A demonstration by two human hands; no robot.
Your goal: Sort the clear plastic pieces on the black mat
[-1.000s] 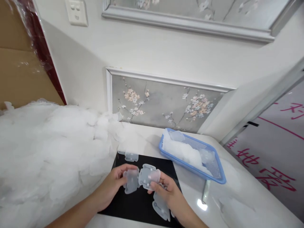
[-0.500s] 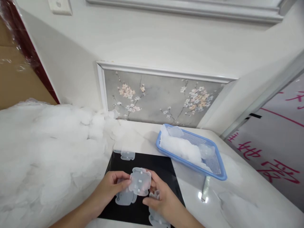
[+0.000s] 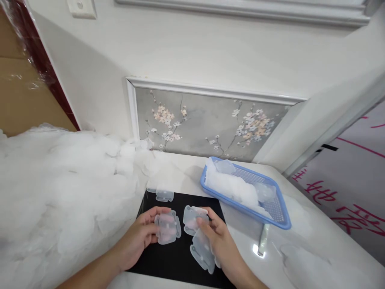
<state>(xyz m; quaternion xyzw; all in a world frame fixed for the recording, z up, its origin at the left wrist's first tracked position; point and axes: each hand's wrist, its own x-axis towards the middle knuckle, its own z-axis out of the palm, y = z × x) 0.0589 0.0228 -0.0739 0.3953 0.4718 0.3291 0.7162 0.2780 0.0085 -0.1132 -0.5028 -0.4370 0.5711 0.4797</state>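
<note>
No sleeves are seen anywhere: both forearms are bare up to the frame edge. Left hand (image 3: 136, 239) and right hand (image 3: 221, 245) are ungloved; nails are kept short.

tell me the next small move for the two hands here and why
Probably bring the two pieces together over the mat. The left hand holds one clear piece, the right hand holds another at the same height with a small gap between them, plus a few spare pieces tucked under its palm. Closing that gap looks like the shortest move.
</note>
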